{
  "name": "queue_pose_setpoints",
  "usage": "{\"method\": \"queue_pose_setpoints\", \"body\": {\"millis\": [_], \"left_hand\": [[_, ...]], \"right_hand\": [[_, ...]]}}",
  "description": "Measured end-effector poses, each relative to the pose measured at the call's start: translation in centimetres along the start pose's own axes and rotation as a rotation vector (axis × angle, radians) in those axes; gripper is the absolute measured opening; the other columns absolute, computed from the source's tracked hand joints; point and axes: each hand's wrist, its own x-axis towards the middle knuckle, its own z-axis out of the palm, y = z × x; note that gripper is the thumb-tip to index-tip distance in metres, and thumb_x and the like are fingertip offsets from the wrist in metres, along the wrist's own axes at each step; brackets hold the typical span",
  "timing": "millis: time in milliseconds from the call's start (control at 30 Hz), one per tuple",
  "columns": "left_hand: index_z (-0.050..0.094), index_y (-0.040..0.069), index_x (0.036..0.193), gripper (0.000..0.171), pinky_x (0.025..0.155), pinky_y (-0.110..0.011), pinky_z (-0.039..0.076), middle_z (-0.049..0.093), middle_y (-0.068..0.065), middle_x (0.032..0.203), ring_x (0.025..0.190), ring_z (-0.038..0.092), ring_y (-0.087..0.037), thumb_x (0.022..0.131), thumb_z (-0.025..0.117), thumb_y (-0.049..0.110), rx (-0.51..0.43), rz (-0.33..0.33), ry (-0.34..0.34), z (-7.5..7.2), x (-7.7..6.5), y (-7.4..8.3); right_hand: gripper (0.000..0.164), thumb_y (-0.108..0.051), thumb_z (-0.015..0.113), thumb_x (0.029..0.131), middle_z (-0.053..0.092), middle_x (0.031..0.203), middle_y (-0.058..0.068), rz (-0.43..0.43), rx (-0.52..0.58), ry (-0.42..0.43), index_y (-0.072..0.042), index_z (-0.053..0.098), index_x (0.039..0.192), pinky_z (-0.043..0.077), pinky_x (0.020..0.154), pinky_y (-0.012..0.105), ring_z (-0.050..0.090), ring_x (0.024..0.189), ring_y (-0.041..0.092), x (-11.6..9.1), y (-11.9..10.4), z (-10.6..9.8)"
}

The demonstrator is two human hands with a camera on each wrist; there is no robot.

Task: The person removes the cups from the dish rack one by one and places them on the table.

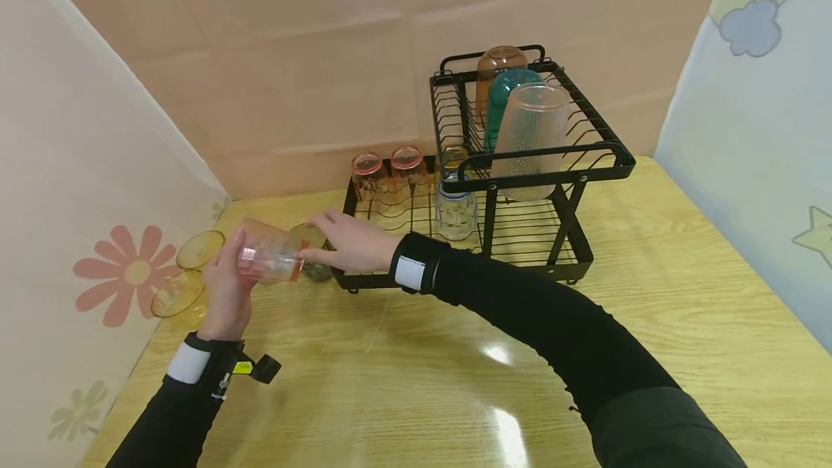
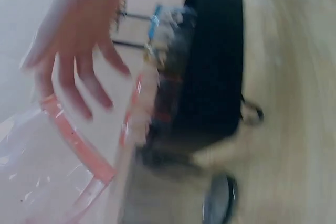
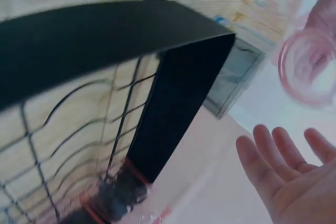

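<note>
My left hand grips a pink-tinted clear drinking glass, tilted on its side with its rim toward the right. At that rim is my right hand, thumb close to the edge; whether it touches cannot be told. In the right wrist view the right hand has its fingers spread and nearly straight, apart from the pink glass. The left wrist view is blurred, showing the glass's pink rim below the spread right hand. A greyish glass stands partly hidden behind the hands.
A two-tier black dish rack stands at the back. Upside-down pink glasses, a yellow glass and a blue-rimmed glass fill its lower tier; large orange, teal and clear vessels stand above. Yellow glasses stand by the left wall.
</note>
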Motion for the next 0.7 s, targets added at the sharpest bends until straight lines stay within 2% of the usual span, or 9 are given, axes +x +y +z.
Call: {"method": "queue_pose_setpoints", "body": {"millis": [100, 167, 300, 400, 467, 567, 700], "left_hand": [[0.065, 0.013, 0.093, 0.013, 0.057, -0.018, 0.049, 0.063, 0.003, 0.085, 0.07, 0.059, -0.007, 0.095, 0.065, 0.026, 0.093, -0.009, 0.099, -1.3, -0.4, 0.0], [0.063, 0.014, 0.104, 0.015, 0.059, -0.015, 0.046, 0.06, 0.004, 0.095, 0.077, 0.056, -0.005, 0.094, 0.066, 0.025, 0.215, -0.015, 0.123, -2.3, -0.6, -0.1], [0.053, 0.008, 0.129, 0.045, 0.066, -0.011, 0.042, 0.051, 0.002, 0.115, 0.093, 0.051, -0.005, 0.091, 0.07, 0.026, 0.597, 0.045, 0.081, -4.0, -0.8, -0.7], [0.042, 0.002, 0.141, 0.066, 0.068, -0.011, 0.041, 0.047, -0.006, 0.128, 0.106, 0.052, -0.013, 0.089, 0.072, 0.03, 0.815, 0.086, 0.034, -5.2, -0.9, -1.1], [0.038, 0.0, 0.143, 0.074, 0.069, -0.011, 0.041, 0.045, -0.012, 0.134, 0.115, 0.05, -0.023, 0.088, 0.074, 0.032, 0.889, 0.083, -0.002, -5.9, -0.9, -1.3], [0.033, -0.005, 0.144, 0.082, 0.068, -0.011, 0.041, 0.042, -0.021, 0.137, 0.12, 0.046, -0.036, 0.086, 0.075, 0.036, 0.968, 0.067, -0.062, -6.7, -0.8, -1.8], [0.03, -0.008, 0.142, 0.086, 0.079, -0.028, 0.046, 0.039, -0.026, 0.137, 0.121, 0.045, -0.043, 0.085, 0.075, 0.039, 1.04, 0.062, -0.103, -7.2, -0.5, -2.4]], "right_hand": [[0.066, -0.059, 0.04, 0.098, 0.041, 0.142, 0.008, -0.02, -0.115, -0.009, -0.018, 0.036, 0.149, 0.049, 0.082, 0.033, 0.049, 0.117, 0.02, -0.5, 0.6, -0.2], [0.066, -0.059, 0.039, 0.098, 0.04, 0.144, 0.008, -0.006, -0.194, 0.002, -0.018, 0.035, 0.15, 0.047, 0.088, 0.034, 0.044, 0.124, 0.021, -0.9, 1.1, -0.4], [0.066, -0.059, 0.037, 0.099, 0.037, 0.146, 0.011, 0.065, -0.352, 0.038, -0.017, 0.035, 0.15, 0.046, 0.093, 0.036, 0.039, 0.13, 0.025, -1.6, 2.0, -1.0], [0.066, -0.06, 0.038, 0.098, 0.037, 0.147, 0.012, 0.111, -0.462, 0.068, -0.018, 0.035, 0.15, 0.046, 0.094, 0.039, 0.039, 0.132, 0.027, -2.0, 2.6, -1.5], [0.067, -0.06, 0.038, 0.098, 0.037, 0.147, 0.013, 0.12, -0.543, 0.087, -0.018, 0.036, 0.15, 0.046, 0.093, 0.042, 0.04, 0.131, 0.029, -2.2, 3.1, -1.7], [0.067, -0.06, 0.04, 0.098, 0.038, 0.145, 0.016, 0.125, -0.637, 0.114, -0.017, 0.037, 0.149, 0.045, 0.094, 0.049, 0.041, 0.129, 0.033, -2.3, 3.6, -1.8], [0.071, -0.062, 0.039, 0.097, 0.036, 0.148, 0.018, 0.181, -0.711, 0.117, -0.017, 0.035, 0.151, 0.04, 0.098, 0.056, 0.037, 0.132, 0.036, -2.2, 3.9, -2.1]]}}
